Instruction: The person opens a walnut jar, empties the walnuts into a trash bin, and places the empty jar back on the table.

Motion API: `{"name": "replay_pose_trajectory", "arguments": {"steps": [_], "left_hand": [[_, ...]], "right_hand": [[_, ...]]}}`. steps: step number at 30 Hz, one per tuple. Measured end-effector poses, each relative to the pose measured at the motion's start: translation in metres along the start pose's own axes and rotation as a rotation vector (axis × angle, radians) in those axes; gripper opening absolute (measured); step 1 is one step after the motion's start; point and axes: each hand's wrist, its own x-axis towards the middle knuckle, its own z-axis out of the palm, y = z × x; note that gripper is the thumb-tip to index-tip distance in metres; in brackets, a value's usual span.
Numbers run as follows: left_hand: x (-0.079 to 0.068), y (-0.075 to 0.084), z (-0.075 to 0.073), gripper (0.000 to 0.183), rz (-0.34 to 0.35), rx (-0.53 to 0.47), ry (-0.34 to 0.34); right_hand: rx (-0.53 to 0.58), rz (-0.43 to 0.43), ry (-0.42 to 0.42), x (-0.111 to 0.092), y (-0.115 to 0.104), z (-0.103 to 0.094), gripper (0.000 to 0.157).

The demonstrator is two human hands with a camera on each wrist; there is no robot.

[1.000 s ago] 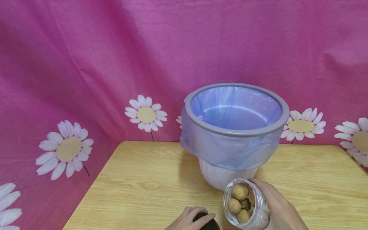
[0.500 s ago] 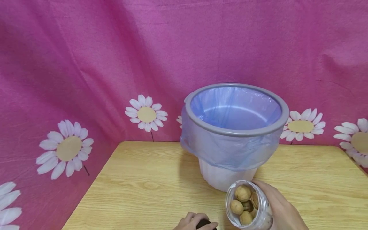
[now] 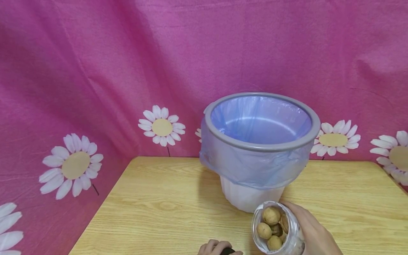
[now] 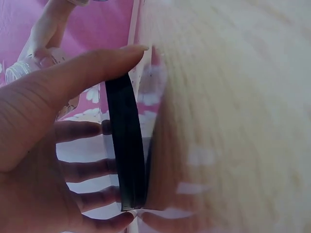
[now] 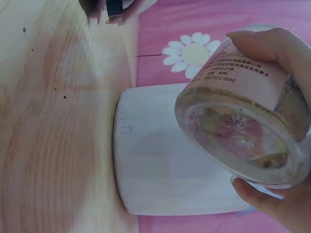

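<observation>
My right hand (image 3: 313,232) grips a clear, labelled jar (image 3: 295,238) from its right side, thumb and fingers on opposite sides in the right wrist view. Several walnuts (image 3: 271,215) show through its uncovered mouth, which tilts toward the head camera; the jar's base (image 5: 238,138) is lifted off the table. At the bottom edge of the head view, my left hand (image 3: 214,248) holds a round black lid (image 4: 127,145) by its rim, thumb on one side and fingers on the other. The lid lies flat, close over the tabletop, and is mostly cut off in the head view.
Behind the jar stands a white bin (image 3: 251,198) with a grey rim ring (image 3: 208,122) and a blue plastic liner (image 3: 255,170). It rests on a wooden table (image 3: 153,205). A pink cloth (image 3: 178,53) with daisies hangs behind and to the left.
My left hand has shifted down and slightly right with the lid, toward the table's near side. The jar has drifted slightly right and down in my right hand.
</observation>
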Motion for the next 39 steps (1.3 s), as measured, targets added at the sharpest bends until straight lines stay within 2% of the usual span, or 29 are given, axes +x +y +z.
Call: {"name": "replay_pose_trajectory", "arguments": {"steps": [3,10,17,22,24,27,30,31,34,39], "left_hand": [[-0.002,0.001,0.003,0.031,0.0,0.029,0.037],[-0.006,0.0,0.005,0.031,-0.009,0.047,0.034],[-0.009,0.004,0.005,0.025,-0.023,0.018,-0.033],[-0.009,0.002,0.003,0.025,0.005,-0.01,-0.053],[-0.004,0.001,-0.005,0.029,0.021,-0.025,-0.087],[0.016,-0.009,-0.033,0.04,0.05,-0.098,-0.279],[0.043,-0.022,-0.062,0.044,0.083,-0.201,-0.41],[0.051,-0.026,-0.071,0.043,0.093,-0.219,-0.425],[0.067,-0.03,-0.088,0.037,0.103,-0.236,-0.345],[0.079,-0.032,-0.106,0.037,0.024,-0.251,-0.264]], "right_hand": [[-0.001,0.004,-0.004,-0.001,0.001,0.0,0.118],[-0.017,-0.025,0.029,-0.004,0.003,0.002,0.119],[-0.008,-0.027,0.034,-0.004,0.002,0.003,0.118],[0.005,-0.036,0.038,-0.004,0.002,0.003,0.117],[0.008,-0.032,0.036,-0.004,0.002,0.002,0.117],[0.021,-0.028,0.034,-0.005,0.002,0.002,0.117],[0.026,-0.032,0.028,-0.004,0.003,0.002,0.117],[0.03,-0.034,0.028,-0.004,0.003,0.002,0.117],[0.04,-0.042,0.034,-0.004,0.003,0.003,0.117],[0.063,-0.052,0.049,-0.004,0.003,0.004,0.117]]}}
